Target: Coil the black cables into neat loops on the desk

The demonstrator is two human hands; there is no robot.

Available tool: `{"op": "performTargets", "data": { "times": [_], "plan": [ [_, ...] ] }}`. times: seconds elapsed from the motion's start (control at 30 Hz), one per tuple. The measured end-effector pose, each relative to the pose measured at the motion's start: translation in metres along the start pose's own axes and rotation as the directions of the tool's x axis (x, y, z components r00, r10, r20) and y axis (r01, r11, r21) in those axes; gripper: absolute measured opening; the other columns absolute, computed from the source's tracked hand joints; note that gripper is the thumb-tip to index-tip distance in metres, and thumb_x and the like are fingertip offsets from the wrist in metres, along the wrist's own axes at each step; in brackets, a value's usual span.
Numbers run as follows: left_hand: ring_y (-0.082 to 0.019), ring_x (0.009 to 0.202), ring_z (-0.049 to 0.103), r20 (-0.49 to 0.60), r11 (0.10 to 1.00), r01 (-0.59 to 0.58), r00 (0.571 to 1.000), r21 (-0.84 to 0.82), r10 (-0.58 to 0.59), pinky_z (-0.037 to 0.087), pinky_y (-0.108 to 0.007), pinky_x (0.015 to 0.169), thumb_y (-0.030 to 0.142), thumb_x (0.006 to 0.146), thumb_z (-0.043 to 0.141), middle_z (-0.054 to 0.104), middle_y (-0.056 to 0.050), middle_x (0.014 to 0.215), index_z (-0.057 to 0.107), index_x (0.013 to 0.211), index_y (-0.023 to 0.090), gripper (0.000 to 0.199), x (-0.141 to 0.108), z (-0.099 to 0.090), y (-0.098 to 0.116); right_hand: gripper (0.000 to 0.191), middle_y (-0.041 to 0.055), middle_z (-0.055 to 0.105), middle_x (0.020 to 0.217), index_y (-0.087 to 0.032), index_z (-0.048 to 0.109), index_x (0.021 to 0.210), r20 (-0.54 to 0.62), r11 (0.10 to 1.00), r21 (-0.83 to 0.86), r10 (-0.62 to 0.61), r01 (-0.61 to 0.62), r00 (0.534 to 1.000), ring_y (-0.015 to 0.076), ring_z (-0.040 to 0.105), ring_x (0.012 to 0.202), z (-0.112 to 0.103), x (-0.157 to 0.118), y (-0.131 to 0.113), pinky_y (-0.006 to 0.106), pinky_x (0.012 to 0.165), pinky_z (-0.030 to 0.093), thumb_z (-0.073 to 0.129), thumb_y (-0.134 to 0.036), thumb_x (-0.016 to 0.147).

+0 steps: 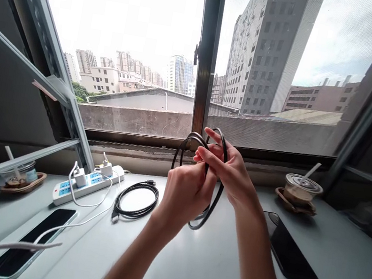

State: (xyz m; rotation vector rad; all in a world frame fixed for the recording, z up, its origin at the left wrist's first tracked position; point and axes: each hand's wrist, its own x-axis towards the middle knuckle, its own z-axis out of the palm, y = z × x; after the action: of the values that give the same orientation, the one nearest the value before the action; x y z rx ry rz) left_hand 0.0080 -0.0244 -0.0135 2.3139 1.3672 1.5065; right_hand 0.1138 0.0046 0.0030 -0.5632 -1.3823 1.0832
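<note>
A black cable (218,197) in loose loops is held up above the table in front of the window. My left hand (187,187) is closed around the loops, with its fingers curled out of sight. Across from it, my right hand (234,171) grips the same cable, thumb and fingers bent around it and one fingertip pointing left. The two hands touch or overlap near the fingertips. Loops stick out above the left hand and hang below the right one. The cable's ends cannot be made out.
A second coiled black cable (136,200) lies left of my hands. Behind it stands a white power strip (93,183) with chargers and white cords. Phones lie at left (29,242) and right (291,247). Drink cups stand at left (25,174) and right (302,187). A metal shelf frame (72,96) rises at left.
</note>
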Motion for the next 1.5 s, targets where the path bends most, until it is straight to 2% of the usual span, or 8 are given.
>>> {"op": "performTargets", "data": {
  "times": [0.23,0.4,0.57,0.8,0.9,0.97,1.2,1.5],
  "plan": [
    [-0.017,0.071,0.057,-0.150,0.995,-0.026,0.989,-0.093,0.012,0.043,-0.027,0.061,0.028,0.078,0.052,0.059,-0.001,0.069,0.055,0.085,0.020,0.011,0.005,-0.027,-0.004,0.070,0.0058,0.069,0.083,-0.010,0.043,0.135,-0.062,0.954,-0.288,-0.105,0.083,0.993,0.0096,0.056,0.053,-0.021,-0.003,-0.001,0.021,0.042,0.044,0.064,-0.044,0.077],
    [-0.027,0.117,0.047,-0.100,0.990,-0.119,0.987,0.070,0.126,0.036,-0.047,0.097,0.030,0.074,0.063,0.051,-0.010,0.127,0.037,0.130,0.025,0.062,0.010,-0.032,-0.025,0.059,-0.0026,0.061,0.055,-0.014,0.058,0.122,-0.130,0.865,-0.471,-0.260,0.172,0.957,0.0053,0.041,0.037,-0.020,-0.017,-0.018,0.018,0.035,0.031,0.071,-0.040,0.071],
    [-0.027,0.122,0.044,-0.049,0.994,-0.103,0.994,-0.045,0.101,0.033,-0.050,0.101,0.026,0.079,0.060,0.049,-0.012,0.132,0.030,0.138,0.026,0.066,0.021,-0.003,-0.047,0.039,-0.0095,0.037,0.040,-0.020,0.069,0.106,-0.094,0.831,-0.529,-0.259,0.172,0.961,0.0044,0.032,0.033,-0.009,-0.037,-0.032,0.019,0.034,0.026,0.071,-0.040,0.072],
    [-0.021,0.106,0.056,-0.248,0.983,-0.064,0.969,-0.172,0.019,0.042,-0.038,0.091,0.032,0.088,0.051,0.059,-0.011,0.117,0.048,0.126,0.020,0.040,0.027,0.008,-0.048,0.027,-0.0073,0.024,0.050,-0.022,0.073,0.096,0.115,0.771,-0.579,-0.244,0.265,0.963,0.0046,0.022,0.044,-0.014,-0.039,-0.029,0.019,0.038,0.018,0.069,-0.036,0.074],
    [-0.018,0.093,0.060,-0.298,0.988,-0.089,0.953,-0.129,0.048,0.044,-0.031,0.083,0.033,0.089,0.049,0.064,-0.008,0.102,0.066,0.094,0.019,0.023,0.028,-0.004,-0.048,0.022,-0.0060,0.035,0.050,-0.024,0.074,0.093,0.185,0.743,-0.575,-0.290,0.342,0.939,0.0044,0.028,0.044,-0.017,-0.037,-0.024,0.018,0.039,0.023,0.069,-0.035,0.075],
    [-0.016,0.080,0.061,-0.324,0.988,-0.089,0.945,-0.128,0.043,0.045,-0.027,0.073,0.034,0.088,0.049,0.064,-0.006,0.086,0.065,0.063,0.017,0.034,0.029,-0.012,-0.051,0.020,-0.0048,0.046,0.052,-0.024,0.074,0.092,0.177,0.725,-0.574,-0.344,0.380,0.922,0.0052,0.035,0.045,-0.017,-0.031,-0.018,0.018,0.040,0.029,0.068,-0.035,0.076],
    [-0.004,0.025,0.030,-0.260,0.821,0.158,0.901,-0.548,-0.347,0.019,-0.022,0.031,0.039,0.079,0.059,0.039,0.003,0.032,0.043,0.035,0.018,0.051,0.029,-0.023,-0.058,0.031,-0.0034,0.051,0.050,-0.016,0.071,0.087,0.149,0.674,-0.682,-0.252,0.284,0.956,0.0071,0.045,0.042,-0.013,0.003,0.014,0.019,0.042,0.036,0.064,-0.045,0.078],
    [-0.005,0.024,0.032,-0.143,0.632,0.136,0.918,-0.763,-0.370,0.018,-0.021,0.028,0.035,0.073,0.059,0.038,0.005,0.033,0.035,0.037,0.019,0.047,0.018,-0.025,-0.030,0.027,-0.0097,0.035,0.033,-0.017,0.070,0.081,0.128,0.972,-0.076,-0.212,0.222,0.969,0.0035,0.028,0.025,-0.018,-0.006,0.000,0.017,0.029,0.033,0.060,-0.042,0.082]
  ]
}}
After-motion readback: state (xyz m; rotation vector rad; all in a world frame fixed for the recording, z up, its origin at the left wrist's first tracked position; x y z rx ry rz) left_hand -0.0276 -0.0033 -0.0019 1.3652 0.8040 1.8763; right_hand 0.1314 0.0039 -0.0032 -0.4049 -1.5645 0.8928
